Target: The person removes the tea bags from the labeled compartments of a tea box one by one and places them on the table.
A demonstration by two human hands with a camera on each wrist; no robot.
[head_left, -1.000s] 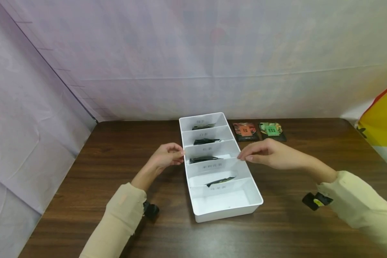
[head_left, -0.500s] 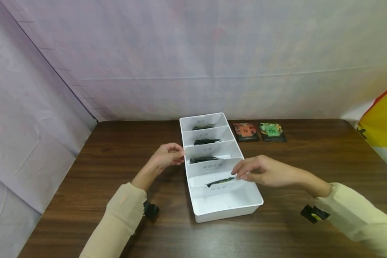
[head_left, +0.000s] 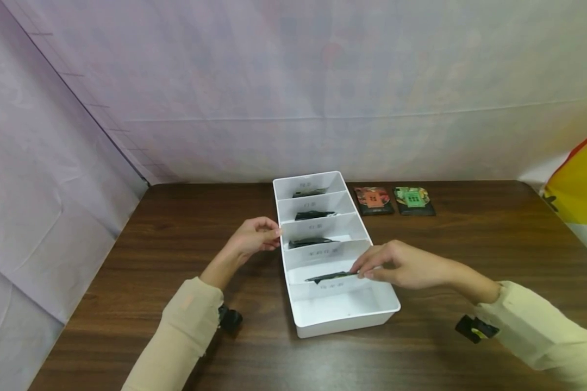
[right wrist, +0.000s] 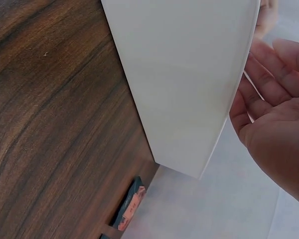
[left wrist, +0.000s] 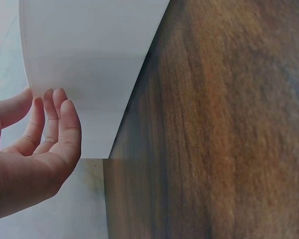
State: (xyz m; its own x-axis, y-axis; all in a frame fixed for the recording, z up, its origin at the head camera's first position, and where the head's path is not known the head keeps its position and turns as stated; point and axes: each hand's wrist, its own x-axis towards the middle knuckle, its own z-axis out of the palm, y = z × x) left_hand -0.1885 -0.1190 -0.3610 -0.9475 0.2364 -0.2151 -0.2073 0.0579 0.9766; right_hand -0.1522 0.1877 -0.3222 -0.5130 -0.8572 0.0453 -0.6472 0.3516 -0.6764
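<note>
Across the near half of the white divided tray (head_left: 344, 328), our right hand (head_left: 401, 266) pinches one end of a dark packet (head_left: 330, 277) between thumb and fingers, the gap between them all but closed. This packet lies on edge at the second compartment from the front, along its near divider; we cannot tell how deep it sits. Our left hand (head_left: 254, 235) holds the tray's left rim, thumb and forefinger nearly meeting there and the other fingers loosely bent by the outer wall. Behind our packet, three more dark packets (head_left: 313, 242) stand one to each of the three far compartments. Just beside the tray's far right side, a red packet (head_left: 374, 201) and a green packet (head_left: 414, 201) lie flat on the brown wooden table (head_left: 186, 217), near each other.
</note>
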